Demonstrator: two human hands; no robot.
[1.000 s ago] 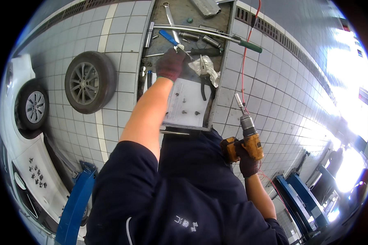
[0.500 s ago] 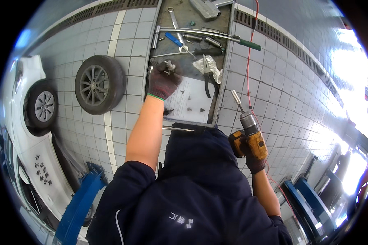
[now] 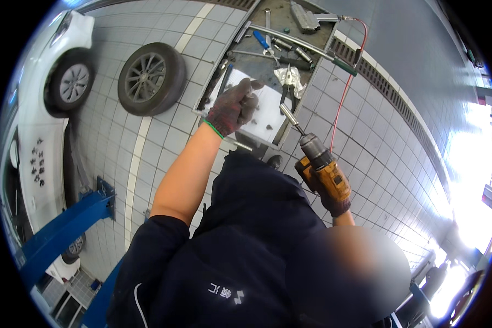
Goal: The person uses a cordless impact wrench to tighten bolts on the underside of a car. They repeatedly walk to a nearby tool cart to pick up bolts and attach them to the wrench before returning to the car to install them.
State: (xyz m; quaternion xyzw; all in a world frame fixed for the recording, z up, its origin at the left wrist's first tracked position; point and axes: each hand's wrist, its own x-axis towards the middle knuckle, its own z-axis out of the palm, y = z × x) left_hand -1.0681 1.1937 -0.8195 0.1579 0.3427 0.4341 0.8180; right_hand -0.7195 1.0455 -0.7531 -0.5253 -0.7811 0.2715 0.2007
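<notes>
My left hand (image 3: 235, 106), in a dark knit glove with a green-edged cuff, is over the white paper (image 3: 261, 131) at the near end of the metal tray. Its fingers are curled around small metal bolts, which they mostly hide; a pale glint shows between them. Small dark fasteners (image 3: 269, 127) lie on the paper by the hand. To the right of the tray, my right hand (image 3: 333, 203), also gloved, grips a yellow and black cordless drill (image 3: 333, 180). A long silver socket (image 3: 288, 115) on its front points toward the tray's right edge.
Farther up the tray lie black-handled pliers (image 3: 288, 87) on crumpled foil, a blue-handled tool (image 3: 261, 39), a long green-handled bar (image 3: 341, 65) and a grey air tool (image 3: 305, 19) with a red hose. A loose wheel (image 3: 152, 79), white car (image 3: 38, 147) and blue lift arm (image 3: 65, 221) are left.
My left hand has turned over and come nearer along the paper, so the bolts are less visible. My right hand has moved the drill up and closer to the tray. The whole view has rotated.
</notes>
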